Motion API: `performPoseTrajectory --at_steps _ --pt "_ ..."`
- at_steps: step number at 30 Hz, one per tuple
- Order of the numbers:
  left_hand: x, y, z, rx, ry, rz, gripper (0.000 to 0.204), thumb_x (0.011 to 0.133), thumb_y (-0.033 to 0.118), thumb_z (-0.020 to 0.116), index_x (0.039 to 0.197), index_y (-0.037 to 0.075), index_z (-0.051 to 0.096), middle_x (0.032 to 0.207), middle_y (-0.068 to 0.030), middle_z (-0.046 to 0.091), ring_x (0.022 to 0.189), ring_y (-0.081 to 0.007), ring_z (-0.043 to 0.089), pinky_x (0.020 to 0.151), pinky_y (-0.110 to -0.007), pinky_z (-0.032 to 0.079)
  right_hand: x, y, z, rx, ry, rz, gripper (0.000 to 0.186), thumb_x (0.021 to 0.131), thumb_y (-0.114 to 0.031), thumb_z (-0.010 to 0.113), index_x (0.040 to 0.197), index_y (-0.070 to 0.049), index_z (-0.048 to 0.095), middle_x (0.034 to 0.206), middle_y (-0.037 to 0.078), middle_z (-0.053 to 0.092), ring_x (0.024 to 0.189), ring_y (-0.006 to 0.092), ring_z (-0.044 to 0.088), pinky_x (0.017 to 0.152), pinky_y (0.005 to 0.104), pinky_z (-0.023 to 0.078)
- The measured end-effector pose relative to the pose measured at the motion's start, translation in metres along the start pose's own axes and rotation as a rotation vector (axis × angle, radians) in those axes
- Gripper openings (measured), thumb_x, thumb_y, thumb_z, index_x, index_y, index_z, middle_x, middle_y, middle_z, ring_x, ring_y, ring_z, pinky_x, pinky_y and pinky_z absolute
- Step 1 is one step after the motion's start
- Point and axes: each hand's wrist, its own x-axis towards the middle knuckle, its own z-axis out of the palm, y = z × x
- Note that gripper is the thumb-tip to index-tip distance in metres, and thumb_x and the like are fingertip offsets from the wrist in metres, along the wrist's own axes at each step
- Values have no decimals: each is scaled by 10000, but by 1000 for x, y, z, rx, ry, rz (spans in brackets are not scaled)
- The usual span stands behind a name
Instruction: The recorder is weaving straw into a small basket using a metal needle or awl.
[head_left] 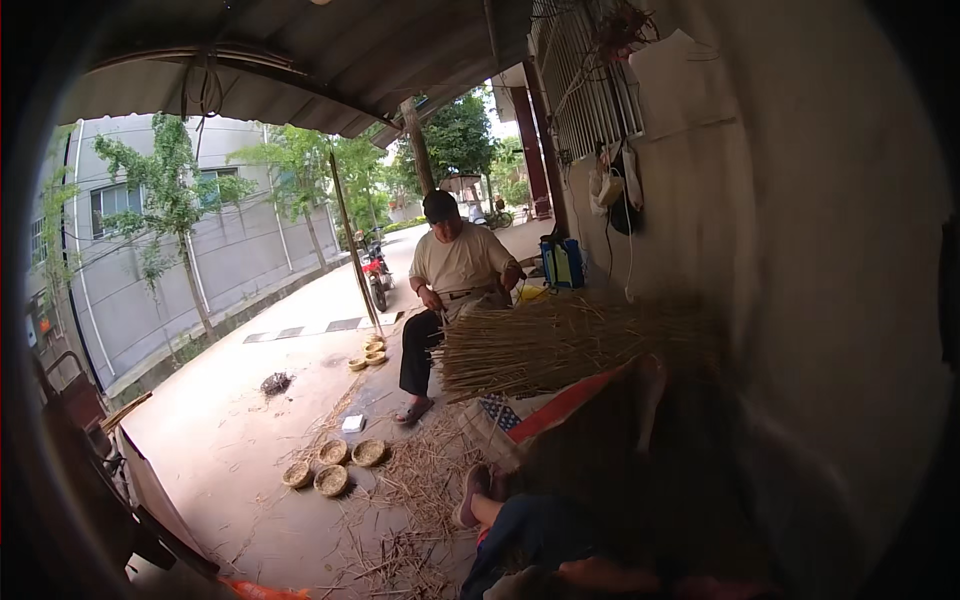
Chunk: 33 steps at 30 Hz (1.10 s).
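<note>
Straw bundle [560, 345]: lay crosswise between the wearer and a seated co-worker [455, 260], perhaps for shared reach.
Baskets [369, 453]: four stood grouped beside loose straw [430, 475], probably set aside to keep together.
Hands: the wearer's were lost in shadow at the lower edge; I cannot tell whether they gripped anything.
Floor [250, 400]: pale, hard, straw-littered.
Roof [400, 40]: sheeting, alongside a wall [820, 300].

No legible lettering, labels, numbers or signs on anything in view.
</note>
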Motion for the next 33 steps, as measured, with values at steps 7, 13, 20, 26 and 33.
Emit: performPoseTrajectory --at_steps 7,13,20,26,33 --pt "-10 -20 15 -148 123 74 256 962 338 556 1054 112 635 951 -182 681 889 -351 673 796 -427 520 -11 -5 -1 65 411 -192 377 918 -432 589 988 -63 621 981 190 673 898 386 665 738 462 519" --pt "-13 -27 13 -505 65 92 187 999 202 539 1049 46 631 947 -98 704 886 -182 667 776 -331 523 -24 -18 -21 158 473 -299 352 926 -402 588 981 -55 608 959 200 669 903 397 657 740 461 510" --pt "-14 -3 2 -216 121 211 174 989 110 532 1126 17 585 957 -122 681 906 -244 666 805 -332 528 14 11 7 364 483 -417 322 930 -366 594 983 -49 583 938 224 656 902 415 644 736 463 494" --pt "0 15 -17 56 124 309 228 972 146 529 1167 36 573 991 -162 656 926 -304 658 785 -403 518 -26 -9 -32 266 685 -382 280 920 -312 609 1025 -59 556 972 253 629 920 432 616 740 480 476" --pt "6 18 -52 -110 157 395 221 956 170 563 1124 33 607 933 -174 649 882 -307 636 758 -395 499 -56 -7 -79 224 811 -86 309 856 -235 641 1063 -44 513 983 270 612 953 468 592 774 532 479"
